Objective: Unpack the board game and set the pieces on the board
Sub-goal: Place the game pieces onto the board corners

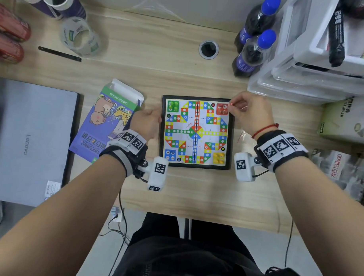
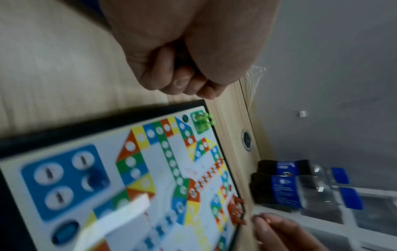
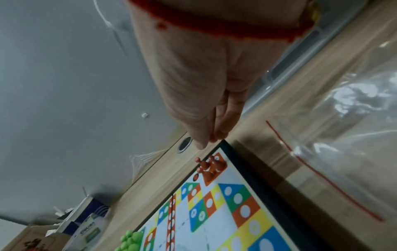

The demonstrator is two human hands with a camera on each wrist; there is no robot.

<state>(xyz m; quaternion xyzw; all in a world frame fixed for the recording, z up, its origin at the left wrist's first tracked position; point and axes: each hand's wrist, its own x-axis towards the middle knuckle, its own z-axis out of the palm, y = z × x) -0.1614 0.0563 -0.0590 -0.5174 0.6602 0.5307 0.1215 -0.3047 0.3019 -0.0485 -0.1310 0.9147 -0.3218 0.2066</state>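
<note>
The open ludo board (image 1: 194, 165) lies flat on the desk. Green pawns (image 1: 173, 105) fill its far-left corner, red pawns (image 1: 222, 109) stand in the far-right one, yellow pawns (image 1: 218, 157) in the near-right, and one blue pawn (image 1: 172, 153) in the near-left. My right hand (image 1: 231, 104) hovers at the far-right corner and pinches a small red pawn (image 1: 230, 102) just beside the red group (image 3: 207, 167). My left hand (image 1: 150, 122) sits against the board's left edge with its fingers (image 2: 182, 81) curled into a fist; anything inside it is hidden.
The purple game box (image 1: 107, 118) lies open left of the board, beside a closed laptop (image 1: 28, 140). A clear zip bag (image 1: 244, 136) lies right of the board. Two bottles (image 1: 252, 53), plastic drawers (image 1: 313, 66), a tape roll (image 1: 79, 37) and a pen (image 1: 59, 54) crowd the back.
</note>
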